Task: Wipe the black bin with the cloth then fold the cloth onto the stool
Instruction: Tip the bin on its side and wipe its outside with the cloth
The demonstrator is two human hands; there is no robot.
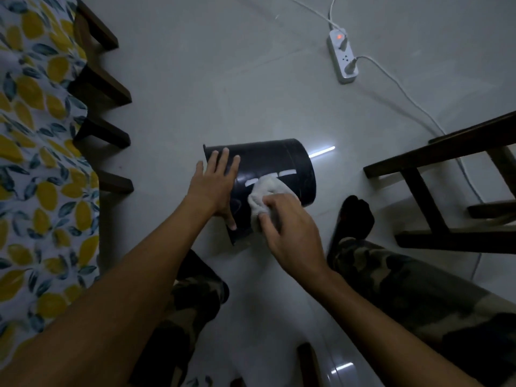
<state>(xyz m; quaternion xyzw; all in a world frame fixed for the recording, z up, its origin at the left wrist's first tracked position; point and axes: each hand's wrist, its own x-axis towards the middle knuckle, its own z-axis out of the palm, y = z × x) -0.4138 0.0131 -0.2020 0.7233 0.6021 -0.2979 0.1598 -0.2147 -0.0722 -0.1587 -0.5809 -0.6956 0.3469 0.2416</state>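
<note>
The black bin [268,160] lies on its side on the pale floor, its rim toward the left and its base toward the right. My left hand [215,185] rests flat on the bin's wall near the rim, fingers spread, thumb down its near side. My right hand [287,227] grips a bunched white cloth [265,191] and presses it against the bin's side. A dark wooden stool [435,180] stands to the right, only partly in frame.
A bed with a lemon-print sheet [36,152] and dark wooden legs [109,135] runs along the left. A white power strip [342,55] with cables lies at the back right. My legs in camouflage trousers [405,289] flank the bin.
</note>
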